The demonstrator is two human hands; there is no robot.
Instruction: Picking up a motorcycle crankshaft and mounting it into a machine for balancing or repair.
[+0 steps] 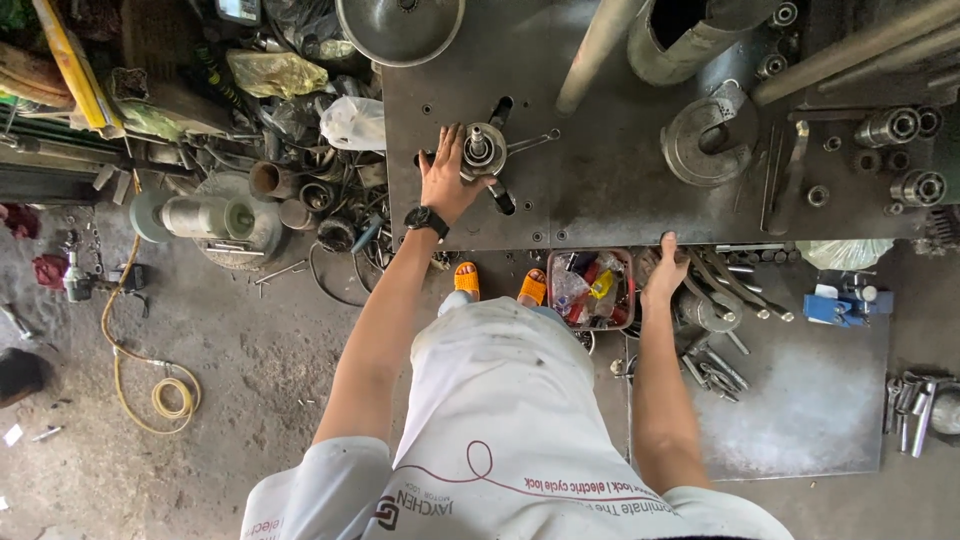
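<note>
A: What's on the steel workbench [600, 190]?

B: At ten o'clock on it sits a metal shaft assembly [485, 152] with a bearing on top. The left hand [445, 180] lies on its side, fingers spread, touching but not clamped.

A: How would it handle?

B: Heavy, stiff, probably greasy; take the thick hub.

A: The right hand [665, 275]?

B: Curled over the bench's six o'clock edge, above the wrenches [715, 365].
</note>
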